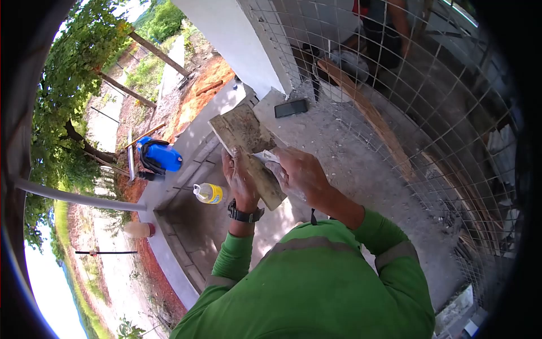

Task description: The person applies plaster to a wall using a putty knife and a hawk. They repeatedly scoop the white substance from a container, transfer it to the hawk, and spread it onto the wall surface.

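Observation:
A flat rectangular float (244, 146), grey and smeared with cement, slants up and away from me over a concrete slab. My left hand (239, 182), with a black watch on its wrist, grips the float's lower part from the left. My right hand (297, 174), dusted white, closes on the float's near end from the right, with a small pale tool edge showing by the fingers. Both arms wear green sleeves with grey bands.
A black phone (291, 108) lies on the slab (339, 152). Wire mesh (440, 113) stands at right, with a person behind it. A yellow bottle (208, 193), a blue container (161, 156), and a stepped concrete ledge (180, 248) lie to the left.

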The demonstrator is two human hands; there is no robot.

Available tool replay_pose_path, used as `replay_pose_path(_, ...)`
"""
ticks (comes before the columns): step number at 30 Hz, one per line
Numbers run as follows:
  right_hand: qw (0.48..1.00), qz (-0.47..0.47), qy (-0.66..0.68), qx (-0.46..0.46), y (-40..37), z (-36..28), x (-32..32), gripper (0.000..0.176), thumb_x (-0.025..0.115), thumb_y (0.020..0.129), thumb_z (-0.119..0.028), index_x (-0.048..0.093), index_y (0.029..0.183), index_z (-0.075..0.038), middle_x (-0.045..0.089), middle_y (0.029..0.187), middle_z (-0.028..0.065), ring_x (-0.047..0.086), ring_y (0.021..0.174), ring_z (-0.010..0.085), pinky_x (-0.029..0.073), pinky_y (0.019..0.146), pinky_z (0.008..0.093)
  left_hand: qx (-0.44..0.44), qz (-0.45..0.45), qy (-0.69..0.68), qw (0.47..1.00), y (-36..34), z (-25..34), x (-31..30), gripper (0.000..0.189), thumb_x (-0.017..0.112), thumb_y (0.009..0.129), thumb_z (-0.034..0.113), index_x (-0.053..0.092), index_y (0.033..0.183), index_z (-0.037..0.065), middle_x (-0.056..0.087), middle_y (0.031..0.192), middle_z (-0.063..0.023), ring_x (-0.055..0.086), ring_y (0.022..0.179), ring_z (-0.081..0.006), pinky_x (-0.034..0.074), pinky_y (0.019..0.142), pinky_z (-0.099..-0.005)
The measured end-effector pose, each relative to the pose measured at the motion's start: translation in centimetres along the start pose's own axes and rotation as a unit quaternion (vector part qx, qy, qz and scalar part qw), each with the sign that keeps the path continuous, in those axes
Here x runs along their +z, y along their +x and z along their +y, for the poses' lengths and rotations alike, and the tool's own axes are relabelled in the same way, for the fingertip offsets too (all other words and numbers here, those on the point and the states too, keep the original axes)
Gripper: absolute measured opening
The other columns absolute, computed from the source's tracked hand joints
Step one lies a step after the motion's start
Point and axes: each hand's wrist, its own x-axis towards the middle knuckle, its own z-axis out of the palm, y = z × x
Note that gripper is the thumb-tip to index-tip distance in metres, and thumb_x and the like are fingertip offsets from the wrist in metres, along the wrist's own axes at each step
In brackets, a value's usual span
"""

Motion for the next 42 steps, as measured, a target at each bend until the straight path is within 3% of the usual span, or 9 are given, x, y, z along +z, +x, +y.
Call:
replay_pose_path(3, 0.976, -0.048, 0.169, 0.128, 0.4, 2.4, 0.2, 0.022, 0.065, 0.091, -0.021, 0.063, 0.100, -0.001, 0.066, 0.088, 0.0191, 0.062, 0.080, 0.0370, 0.049, 0.069, 0.0448, 0.089, -0.016, 0.113, 0.989, 0.2, -0.2, 0.2, 0.035, 0.043, 0.106, 0.029, 0.054, 0.117, -0.002, 0.059, 0.104, -0.0071, 0.053, 0.093, -0.0133, 0.044, 0.084, -0.0298)
replay_pose_path(5, 0.967, -0.029, 0.216, 0.131, 0.3, 4.3, 0.5, 0.027, 0.069, 0.091, -0.023, 0.066, 0.106, 0.000, 0.069, 0.086, 0.0153, 0.065, 0.075, 0.0278, 0.049, 0.062, 0.0380, -0.016, -0.006, -0.052, 0.998, 0.3, -0.5, 0.5, 0.035, 0.043, 0.105, 0.028, 0.054, 0.118, -0.002, 0.060, 0.103, -0.0084, 0.054, 0.093, -0.0147, 0.044, 0.083, -0.0304)
replay_pose_path(8, 0.775, -0.118, 0.552, 0.283, 1.0, 6.0, -0.5, 0.025, 0.072, 0.090, -0.023, 0.069, 0.106, -0.003, 0.067, 0.086, -0.0012, 0.060, 0.070, 0.0071, 0.045, 0.052, 0.0251, 0.115, -0.063, 0.138, 0.982, 0.9, -2.7, -0.9, 0.034, 0.041, 0.106, 0.028, 0.055, 0.120, 0.000, 0.060, 0.105, -0.0083, 0.056, 0.093, -0.0155, 0.046, 0.082, -0.0310)
replay_pose_path(12, 0.686, -0.008, 0.696, 0.209, 4.7, 5.6, -4.8, 0.029, 0.070, 0.091, -0.021, 0.065, 0.114, -0.004, 0.068, 0.097, 0.0012, 0.064, 0.079, 0.0104, 0.051, 0.058, 0.0274, -0.184, -0.032, -0.145, 0.972, 1.1, -3.7, -2.1, 0.036, 0.040, 0.105, 0.029, 0.055, 0.122, 0.001, 0.060, 0.108, -0.0083, 0.061, 0.093, -0.0174, 0.052, 0.080, -0.0341)
replay_pose_path(15, 0.675, 0.144, 0.720, 0.071, 8.7, 3.9, -9.4, 0.040, 0.068, 0.092, -0.017, 0.053, 0.127, -0.007, 0.064, 0.113, 0.0050, 0.063, 0.104, 0.0154, 0.057, 0.075, 0.0358, -0.230, -0.014, -0.217, 0.949, 0.8, -2.0, -1.7, 0.038, 0.042, 0.104, 0.031, 0.055, 0.123, 0.001, 0.061, 0.110, -0.0082, 0.061, 0.096, -0.0181, 0.052, 0.081, -0.0337)
replay_pose_path(19, 0.605, 0.227, 0.758, -0.092, 15.9, 3.5, -12.7, 0.027, 0.069, 0.090, -0.015, 0.058, 0.112, -0.006, 0.063, 0.108, 0.0066, 0.065, 0.096, 0.0181, 0.059, 0.076, 0.0415, -0.120, -0.097, -0.036, 0.987, 0.9, -4.2, -4.6, 0.039, 0.044, 0.103, 0.033, 0.055, 0.125, 0.003, 0.062, 0.112, -0.0074, 0.061, 0.099, -0.0188, 0.051, 0.084, -0.0335)
replay_pose_path(23, 0.517, 0.292, 0.790, -0.151, 23.9, 2.6, -14.9, 0.024, 0.070, 0.088, -0.013, 0.054, 0.104, -0.005, 0.058, 0.096, 0.0057, 0.062, 0.081, 0.0180, 0.061, 0.067, 0.0412, -0.261, -0.009, -0.197, 0.945, 0.0, -1.1, -3.2, 0.041, 0.044, 0.102, 0.035, 0.056, 0.125, 0.003, 0.061, 0.113, -0.0068, 0.061, 0.099, -0.0194, 0.050, 0.085, -0.0332)
replay_pose_path(27, 0.549, 0.303, 0.769, -0.125, 26.1, 1.2, -17.7, 0.027, 0.068, 0.088, -0.011, 0.051, 0.108, -0.003, 0.056, 0.095, 0.0076, 0.061, 0.075, 0.0187, 0.062, 0.065, 0.0421, -0.228, -0.040, -0.131, 0.964, -0.5, -2.6, -4.6, 0.054, 0.042, 0.100, 0.044, 0.051, 0.135, 0.003, 0.061, 0.123, -0.0118, 0.060, 0.108, -0.0276, 0.047, 0.098, -0.0405)
replay_pose_path(42, 0.513, 0.377, 0.760, -0.130, 22.2, -1.3, -21.7, 0.014, 0.066, 0.087, -0.007, 0.055, 0.095, -0.007, 0.059, 0.087, 0.0064, 0.063, 0.078, 0.0192, 0.061, 0.073, 0.0479, -0.312, -0.055, -0.240, 0.918, -4.3, 1.3, -3.9, 0.044, 0.042, 0.101, 0.038, 0.057, 0.121, 0.003, 0.061, 0.109, -0.0072, 0.060, 0.098, -0.0193, 0.050, 0.086, -0.0342)
